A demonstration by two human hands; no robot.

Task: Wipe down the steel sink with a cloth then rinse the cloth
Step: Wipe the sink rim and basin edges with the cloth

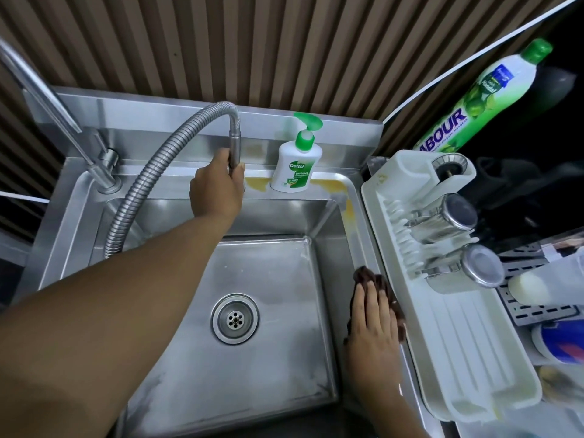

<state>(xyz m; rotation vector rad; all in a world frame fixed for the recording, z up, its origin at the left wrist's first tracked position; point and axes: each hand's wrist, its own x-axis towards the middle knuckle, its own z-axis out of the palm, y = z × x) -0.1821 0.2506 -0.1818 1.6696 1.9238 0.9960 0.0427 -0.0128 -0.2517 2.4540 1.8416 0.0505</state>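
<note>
The steel sink [271,368] fills the middle of the head view, with a round drain [235,319] in its floor. My left hand [216,188] reaches to the back and grips the nozzle of the flexible steel hose [139,191] near the rear ledge. My right hand [374,330] lies flat, fingers together, pressing a dark brown cloth [376,281] onto the sink's right rim. No water is visibly running. Yellowish stains mark the rear ledge and the back right corner.
A white Dettol pump bottle [295,167] stands on the rear ledge. A steel tap [104,172] rises at the back left. A white drying rack [442,311] with steel cups sits right of the sink. A green dish soap bottle [483,96] leans beyond it.
</note>
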